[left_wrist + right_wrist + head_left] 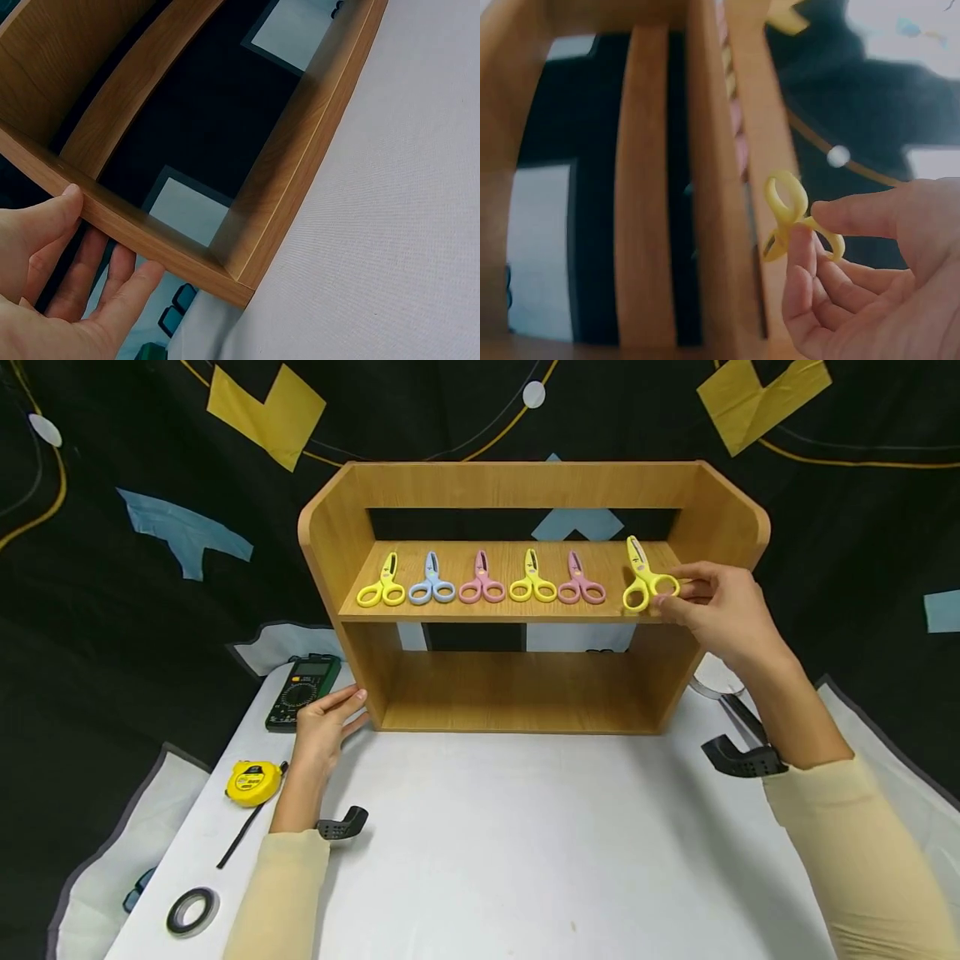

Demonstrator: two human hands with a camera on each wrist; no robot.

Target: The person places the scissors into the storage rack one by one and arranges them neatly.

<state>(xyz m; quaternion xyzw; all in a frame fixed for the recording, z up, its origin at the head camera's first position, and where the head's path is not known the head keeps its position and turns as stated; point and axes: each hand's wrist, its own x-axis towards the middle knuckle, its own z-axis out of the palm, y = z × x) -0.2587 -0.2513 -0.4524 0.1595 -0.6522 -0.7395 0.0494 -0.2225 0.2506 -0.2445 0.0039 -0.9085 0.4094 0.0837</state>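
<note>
A wooden shelf unit (525, 485) stands on the white table (525, 843). On its upper board lie several small scissors in a row: yellow (382, 587), blue (432, 583), pink (482, 583), yellow (532, 582) and pink (581, 583). My right hand (723, 610) pinches the handle of another yellow pair of scissors (643, 578) at the board's right end; the right wrist view shows its yellow loops (787, 214) between thumb and fingers. My left hand (326, 722) rests with straight fingers against the shelf's lower left corner (225, 274).
A green multimeter (302, 689) lies left of the shelf, a yellow tape measure (253, 781) and a roll of black tape (192, 910) nearer the front left. A black clamp handle (742, 760) sits at the right. A dark patterned cloth hangs behind.
</note>
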